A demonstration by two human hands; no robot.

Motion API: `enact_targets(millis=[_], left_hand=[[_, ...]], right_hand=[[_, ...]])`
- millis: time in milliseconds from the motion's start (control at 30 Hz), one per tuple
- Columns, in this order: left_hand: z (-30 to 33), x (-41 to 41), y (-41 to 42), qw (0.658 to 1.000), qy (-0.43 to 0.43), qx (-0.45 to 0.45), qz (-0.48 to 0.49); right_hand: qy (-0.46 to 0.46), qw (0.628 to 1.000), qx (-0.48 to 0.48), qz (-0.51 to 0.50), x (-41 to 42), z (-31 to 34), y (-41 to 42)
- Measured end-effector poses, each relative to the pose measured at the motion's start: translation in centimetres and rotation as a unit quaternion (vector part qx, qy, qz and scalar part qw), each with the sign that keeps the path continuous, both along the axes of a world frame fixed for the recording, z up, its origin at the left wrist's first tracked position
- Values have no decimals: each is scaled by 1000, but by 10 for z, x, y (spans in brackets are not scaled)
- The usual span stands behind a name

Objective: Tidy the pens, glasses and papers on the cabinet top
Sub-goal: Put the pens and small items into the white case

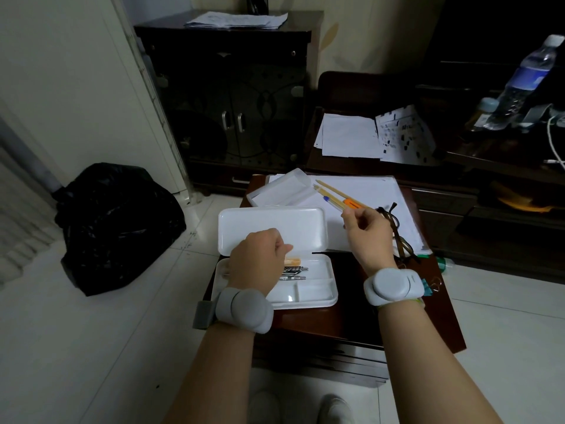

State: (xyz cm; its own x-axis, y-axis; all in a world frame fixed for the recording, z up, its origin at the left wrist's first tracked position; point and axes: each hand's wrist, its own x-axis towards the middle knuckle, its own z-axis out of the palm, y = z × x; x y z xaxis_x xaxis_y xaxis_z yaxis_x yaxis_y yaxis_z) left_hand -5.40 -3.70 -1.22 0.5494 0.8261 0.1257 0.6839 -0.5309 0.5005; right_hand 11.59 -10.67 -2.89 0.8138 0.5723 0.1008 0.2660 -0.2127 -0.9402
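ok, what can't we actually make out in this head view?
- Pen case: the left hand covers its left part, so the full contents and whatever the fingers hold are hidden.
- Pens in the right hand: their rear ends sit behind the fingers; exact count unclear.
- Glasses: partly behind the right wrist.
- Papers: print too small to read.
- Shoes: cut off by the bottom edge.

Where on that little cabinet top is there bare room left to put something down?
Bare dark wood shows on the cabinet top between the open white pencil case and the glasses, running to the near edge. The far half is crowded: papers and a clear box. The case's right-hand compartments are also free.
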Motion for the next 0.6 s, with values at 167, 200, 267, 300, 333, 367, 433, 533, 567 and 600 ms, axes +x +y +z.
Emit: enact_targets(millis=[167, 200, 267, 300, 333, 367, 433, 533, 567, 600], left_hand=[[1, 4, -2, 999, -22, 24, 10], [1, 4, -2, 999, -25, 28, 11], [1, 5, -2, 999, -31, 40, 15], [1, 6, -2, 998, -31, 46, 18], [1, 7, -2, 998, -32, 50, 20], [1, 8, -2, 998, -33, 54, 22], [1, 10, -2, 997, -32, 58, 26], [0, 12, -2, 998, -32, 57, 26], [0, 13, -2, 998, -30, 56, 26], [0, 13, -3, 998, -28, 55, 26]], right_hand=[[-151, 984, -93, 8, 10, -11, 3], [-168, 979, -114, 22, 11, -14, 4], [-177, 971, -149, 58, 14, -19, 4], [-175, 967, -167, 75, 14, -21, 4], [-176, 962, -189, 89, 14, -24, 4], [-183, 955, -212, 98, 14, -25, 5], [-213, 939, -251, 103, 14, -30, 6], [-218, 938, -253, 89, 12, -30, 6], [-220, 940, -250, 78, 12, -29, 5], [-227, 938, -255, 64, 11, -27, 4]])
